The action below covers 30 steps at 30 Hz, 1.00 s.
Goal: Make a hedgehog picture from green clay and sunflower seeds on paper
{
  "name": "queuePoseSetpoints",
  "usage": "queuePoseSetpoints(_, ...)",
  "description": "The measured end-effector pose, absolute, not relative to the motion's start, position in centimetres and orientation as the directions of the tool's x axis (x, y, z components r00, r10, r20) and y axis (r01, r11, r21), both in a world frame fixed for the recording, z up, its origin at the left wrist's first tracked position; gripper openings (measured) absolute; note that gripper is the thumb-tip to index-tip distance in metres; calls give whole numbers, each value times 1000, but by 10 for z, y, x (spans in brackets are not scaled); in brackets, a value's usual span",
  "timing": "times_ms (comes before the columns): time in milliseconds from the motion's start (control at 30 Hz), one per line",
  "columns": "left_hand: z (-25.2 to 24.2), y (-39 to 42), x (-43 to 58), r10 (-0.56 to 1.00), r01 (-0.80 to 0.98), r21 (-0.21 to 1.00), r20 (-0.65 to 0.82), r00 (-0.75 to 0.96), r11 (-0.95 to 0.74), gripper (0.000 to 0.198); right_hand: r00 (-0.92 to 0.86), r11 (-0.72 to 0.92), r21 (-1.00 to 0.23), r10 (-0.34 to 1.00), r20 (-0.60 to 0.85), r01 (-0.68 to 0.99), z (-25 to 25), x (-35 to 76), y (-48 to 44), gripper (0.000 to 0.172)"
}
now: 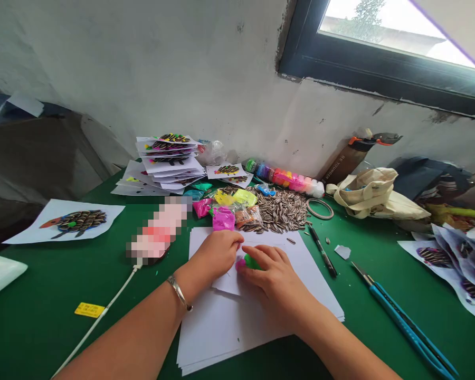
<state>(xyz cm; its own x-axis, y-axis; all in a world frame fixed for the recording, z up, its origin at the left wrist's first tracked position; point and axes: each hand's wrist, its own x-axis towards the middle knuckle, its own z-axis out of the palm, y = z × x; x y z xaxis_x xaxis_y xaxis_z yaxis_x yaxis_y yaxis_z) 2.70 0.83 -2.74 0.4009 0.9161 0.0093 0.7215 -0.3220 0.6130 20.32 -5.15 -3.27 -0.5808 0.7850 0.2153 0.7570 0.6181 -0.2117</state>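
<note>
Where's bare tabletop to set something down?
Right: green tabletop between the white paper stack and long blue tool. Left: in front of the white paper turtle picture, left of the yellow label. Crowded: behind the stack, with striped seeds and bright plastic packets.

Seeds (pixel 283 211) behind paper (pixel 209 335), pen (pixel 323 250) at right

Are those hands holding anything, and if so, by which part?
Cannot tell: the right hand partly covers a green piece and a magenta piece; the left hand hides any grip.
</note>
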Motion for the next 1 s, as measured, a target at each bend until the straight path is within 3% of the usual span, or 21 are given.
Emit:
queuePoseSetpoints(167, -27, 9, 27, 914, 724, 610, 2, 405, -322, 30, -613, 640, -200, 768, 184, 742, -30, 200, -52, 13)
queuePoseSetpoints(367, -28, 8, 27, 916, 723, 611, 7, 401, -321, 31, -590, 642, -232, 765, 258, 731, -33, 204, -50, 23)
queuePoseSetpoints(567, -27, 8, 26, 913, 723, 610, 3, 409, -326, 31, -616, 660, -240, 751, 238, 712, -33, 200, -51, 12)
queuePoseSetpoints(800, -27, 8, 27, 913, 720, 610, 13, 408, -331, 30, -538, 605, -204, 787, 303, 769, -41, 210, -43, 43)
queuePoseSetpoints(1000, -30, 9, 27, 911, 717, 609, 25, 411, -340, 31, -556, 604, -137, 785, 271, 785, -44, 202, -42, 30)
